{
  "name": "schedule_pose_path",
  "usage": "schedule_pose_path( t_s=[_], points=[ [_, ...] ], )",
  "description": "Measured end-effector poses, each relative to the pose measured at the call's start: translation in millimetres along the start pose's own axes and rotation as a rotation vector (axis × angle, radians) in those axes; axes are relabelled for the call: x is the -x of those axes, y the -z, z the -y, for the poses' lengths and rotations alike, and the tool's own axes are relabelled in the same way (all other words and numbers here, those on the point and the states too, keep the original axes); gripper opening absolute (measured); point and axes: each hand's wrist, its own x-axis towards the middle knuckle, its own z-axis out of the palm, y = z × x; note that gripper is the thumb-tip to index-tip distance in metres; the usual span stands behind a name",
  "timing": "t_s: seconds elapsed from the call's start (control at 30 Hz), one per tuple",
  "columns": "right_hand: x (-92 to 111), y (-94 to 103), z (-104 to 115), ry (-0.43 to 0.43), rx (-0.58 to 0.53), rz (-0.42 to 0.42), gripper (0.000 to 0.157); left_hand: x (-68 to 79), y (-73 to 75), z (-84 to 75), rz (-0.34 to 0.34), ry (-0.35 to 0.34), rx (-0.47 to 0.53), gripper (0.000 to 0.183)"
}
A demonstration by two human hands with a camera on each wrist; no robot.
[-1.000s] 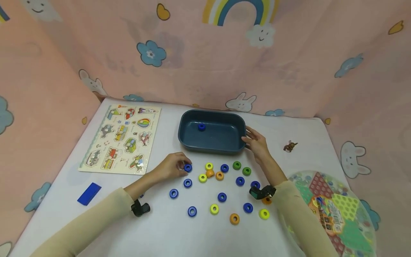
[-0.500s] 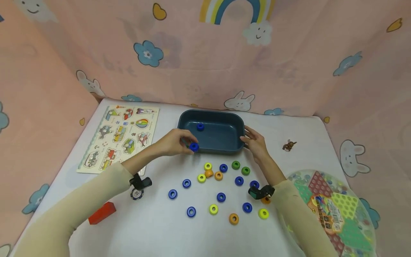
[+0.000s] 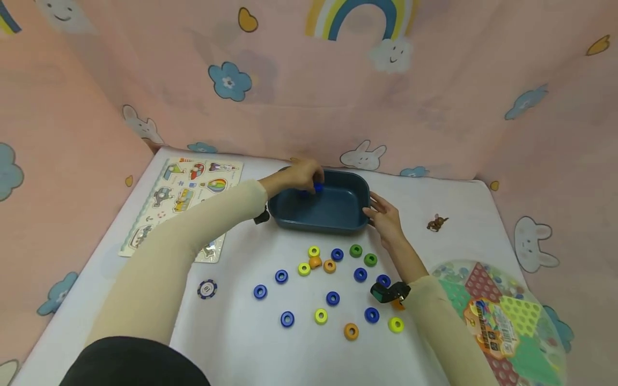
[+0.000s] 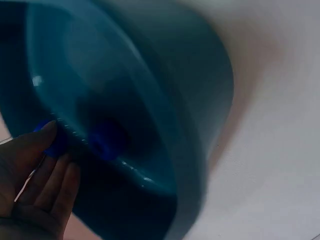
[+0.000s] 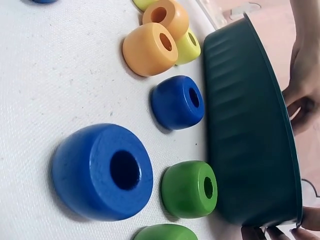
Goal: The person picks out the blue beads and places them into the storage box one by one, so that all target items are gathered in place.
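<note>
A: We're taking the dark tray (image 3: 340, 206) as our clock, twelve at its far side. What have we closest in?

B: Nearest us, an orange bead (image 3: 351, 332) between five and six, a yellow bead (image 3: 321, 316) right at six, and a round package (image 3: 502, 321) with coloured triangles out at four!

A: A little farther, we spot a round chip (image 3: 207, 289) at eight, then two green beads (image 3: 355, 251) between four and five, near the tray's front wall.

B: Up to three o'clock, and here's the right hand (image 3: 383, 217)! We see a firm hold: thumb at the rim, fingers against the outer wall, gripping the tray's end. Well beyond it, also at three, a brown animal figure (image 3: 436, 223).

A: A picture board (image 3: 183, 203) over at nine, partly under the left sleeve (image 3: 193, 225). And the left hand (image 3: 301, 176)?

B: Reaching over the tray toward eleven, nearly closed! Our left wrist view has thumb and fingertips pinching a blue bead (image 4: 57, 142), with a second blue bead (image 4: 107, 140) inside the tray, just beside it.

A: Does the pinched one touch the floor?

B: We cannot tell. Farthest off, a pink curtain (image 3: 289, 107) at twelve.
</note>
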Motion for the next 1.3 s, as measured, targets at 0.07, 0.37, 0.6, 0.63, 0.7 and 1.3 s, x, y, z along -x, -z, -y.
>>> schedule_pose_path(
  t_s=[0.07, 0.37, 0.6, 0.63, 0.7, 1.3],
  points=[
    [0.8, 1.0, -0.2, -0.002, 0.001, 0.003, 0.054, -8.0, -4.7, 3.2, 0.031, 0.003, -0.026, 0.030],
    [-1.0, -0.7, -4.9, -0.018, 0.006, 0.012, 0.055, -3.3, -3.5, 8.5, 0.041, 0.060, 0.067, 0.032],
    [-3.4, 2.7, -5.3, -0.011, 0.017, 0.016, 0.055, 40.9, 8.1, 0.8, -0.054, -0.039, 0.233, 0.032],
    [-3.6, 4.1, -5.4, -0.008, 0.016, 0.012, 0.055, 50.6, 8.0, -2.1, -0.067, -0.053, 0.246, 0.031],
    [-3.8, 6.8, -5.5, -0.003, 0.013, 0.006, 0.055, 71.6, 5.8, -7.8, -0.089, -0.066, 0.278, 0.030],
    [-2.6, 2.8, -0.8, -0.011, -0.019, 0.009, 0.056, 245.8, -93.6, -12.7, -0.024, -0.011, 0.479, 0.036]
  ],
)
